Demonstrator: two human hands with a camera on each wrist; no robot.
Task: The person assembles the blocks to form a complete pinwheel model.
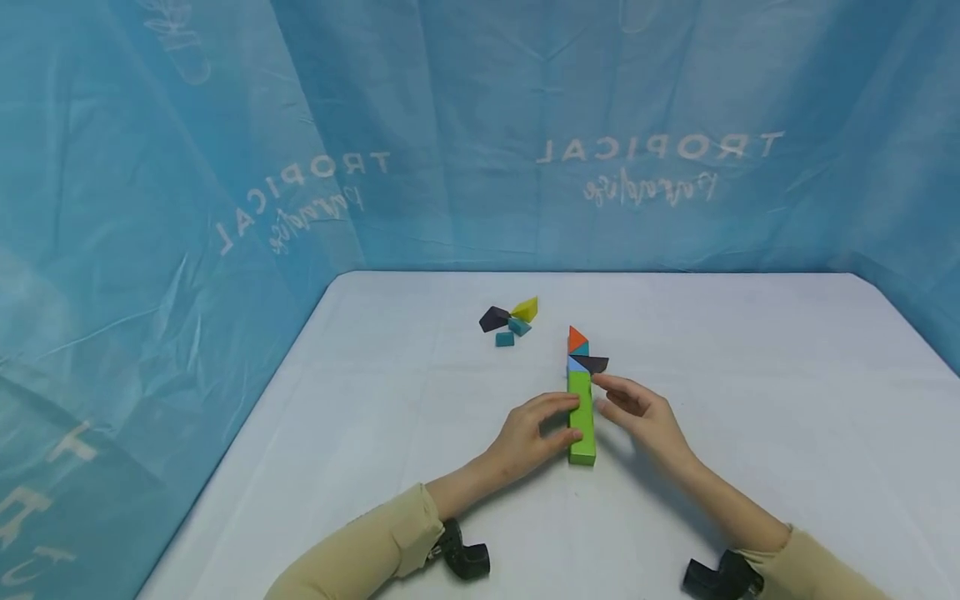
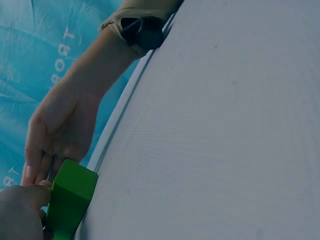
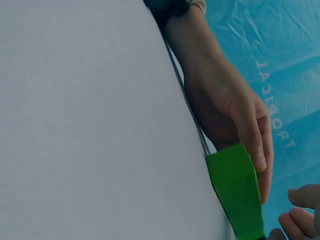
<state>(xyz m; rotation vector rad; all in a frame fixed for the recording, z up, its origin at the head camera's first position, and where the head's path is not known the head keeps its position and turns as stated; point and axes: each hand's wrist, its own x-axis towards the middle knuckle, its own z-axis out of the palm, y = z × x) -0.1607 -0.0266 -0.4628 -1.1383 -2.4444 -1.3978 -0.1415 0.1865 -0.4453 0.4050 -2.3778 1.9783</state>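
On the white tabletop (image 1: 420, 367) | long green rectangular block (image 1: 584, 417) in line with orange triangular block (image 1: 576, 339) | left hand (image 1: 528, 433): spread fingertips touching green; right hand (image 1: 643, 414): fingers parted beside it | likely aligning; next wants gentle squaring

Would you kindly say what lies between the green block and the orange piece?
In the head view, a light blue piece, a black piece and a teal piece lie between the green block and the orange piece.
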